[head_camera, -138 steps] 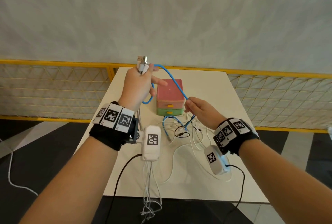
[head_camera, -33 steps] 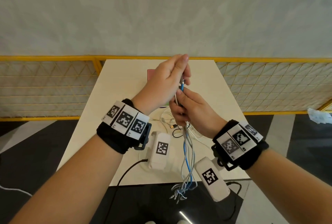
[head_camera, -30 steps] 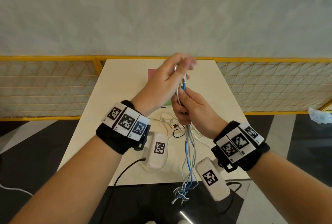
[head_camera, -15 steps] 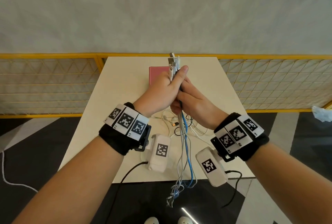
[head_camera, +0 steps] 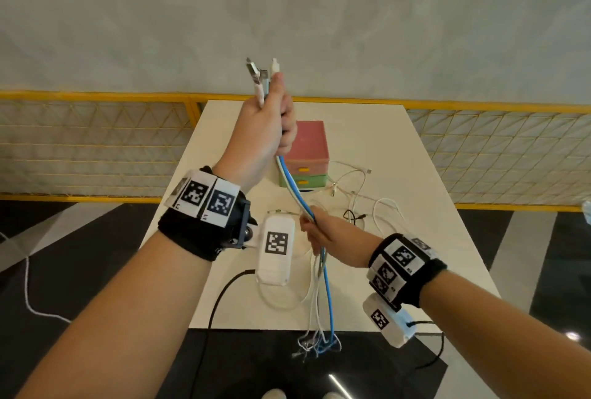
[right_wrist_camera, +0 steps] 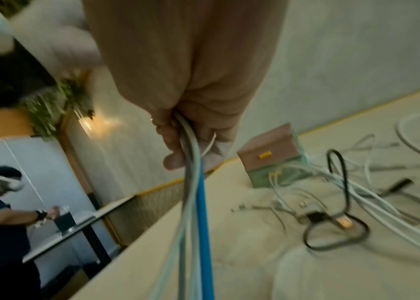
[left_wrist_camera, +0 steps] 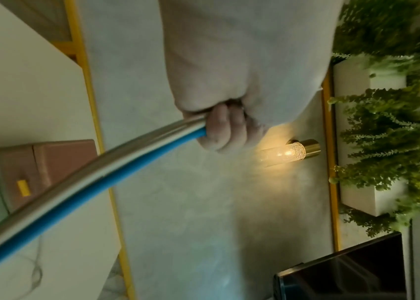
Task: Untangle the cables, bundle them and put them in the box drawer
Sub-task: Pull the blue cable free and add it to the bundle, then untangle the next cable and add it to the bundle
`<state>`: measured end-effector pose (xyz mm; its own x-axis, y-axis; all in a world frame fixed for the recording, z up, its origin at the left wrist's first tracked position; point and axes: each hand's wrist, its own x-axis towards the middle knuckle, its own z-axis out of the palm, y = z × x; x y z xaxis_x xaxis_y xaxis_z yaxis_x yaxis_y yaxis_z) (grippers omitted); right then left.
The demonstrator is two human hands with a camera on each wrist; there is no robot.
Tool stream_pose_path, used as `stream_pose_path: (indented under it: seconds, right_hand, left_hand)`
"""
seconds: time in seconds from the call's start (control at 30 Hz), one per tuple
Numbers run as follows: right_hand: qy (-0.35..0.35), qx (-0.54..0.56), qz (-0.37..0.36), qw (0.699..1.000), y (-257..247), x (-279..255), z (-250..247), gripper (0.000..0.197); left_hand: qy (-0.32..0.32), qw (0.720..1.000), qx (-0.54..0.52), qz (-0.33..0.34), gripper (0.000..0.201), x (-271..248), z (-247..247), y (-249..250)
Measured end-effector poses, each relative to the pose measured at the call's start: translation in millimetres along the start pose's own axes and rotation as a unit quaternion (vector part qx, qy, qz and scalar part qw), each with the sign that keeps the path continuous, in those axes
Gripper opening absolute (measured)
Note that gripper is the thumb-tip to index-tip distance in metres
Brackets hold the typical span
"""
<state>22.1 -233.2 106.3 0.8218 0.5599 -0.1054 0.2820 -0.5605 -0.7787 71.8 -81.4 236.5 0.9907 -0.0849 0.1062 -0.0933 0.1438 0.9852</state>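
Half a second before, both hands had been pressed together at mid-frame around the plug ends. By this moment they had drawn apart: the left hand (head_camera: 267,130) had risen toward the upper centre of the head view, its grip clamped round the cable bundle (head_camera: 299,197) just below the connectors (head_camera: 260,74), which stuck up above the fist. The right hand (head_camera: 326,232) had slid down to the lower middle, its fingers (right_wrist_camera: 177,150) curled round the same strands, the blue cable (right_wrist_camera: 203,213) among white ones. Between the two grips the bundle ran taut; below the right hand the tails (head_camera: 319,339) hung past the near edge of the bench (head_camera: 431,238).

That stroke reads as combing the strands straight, so untangling of this set looked nearly done and coiling remained. The box drawer (head_camera: 308,155), pink over green, stood shut at the far middle of the bench, and several loose cables (head_camera: 361,197) lay unsorted just right of it and toward the near side.
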Motion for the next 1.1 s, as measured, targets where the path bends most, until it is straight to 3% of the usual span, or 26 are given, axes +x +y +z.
stream_pose_path:
  seconds: [0.13,0.27,0.37,0.5,0.6,0.63,0.7,0.77,0.83,0.97,1.1]
  right_hand:
    - [-0.085,-0.028,0.039,0.995,10,16,1,0.007]
    - [-0.022,0.126,-0.035,0.991,-33,39,-23,0.009]
    - [0.001,0.162,-0.085,0.983,-51,52,-24,0.027]
    - [-0.056,0.048,-0.028,0.997,-17,54,2,0.023]
    - [-0.132,-0.012,0.002,0.991,26,64,15,0.022]
    - [-0.172,-0.041,0.01,0.984,36,70,15,0.026]
    - [-0.251,-0.097,0.039,0.962,53,82,13,0.052]
    - [-0.29,-0.15,0.067,0.943,65,95,10,0.069]
    - [-0.246,-0.199,0.082,0.945,75,110,7,0.068]
    - [-0.108,-0.218,0.089,0.966,88,133,10,0.046]
    - [-0.142,-0.213,0.201,0.946,100,142,33,0.053]
  left_hand:
    - [-0.029,0.998,0.063,-0.009,0.055,-2,-4,-9]
    - [-0.06,0.985,0.165,0.0,0.063,0,-4,-30]
    - [-0.054,0.982,0.181,0.01,0.062,6,-7,-36]
    - [-0.01,0.998,0.062,0.008,0.059,23,-22,-32]
    - [0.013,0.999,0.042,-0.005,0.057,29,-27,-34]
    - [0.018,0.999,0.046,-0.015,0.056,30,-27,-36]
    - [0.021,0.997,0.063,-0.04,0.054,33,-27,-39]
    - [0.018,0.994,0.087,-0.06,0.054,37,-29,-44]
    - [0.015,0.991,0.112,-0.076,0.054,38,-31,-49]
    - [0.021,0.986,0.131,-0.101,0.056,34,-34,-62]
    - [0.059,0.985,0.111,-0.117,0.057,32,-36,-76]
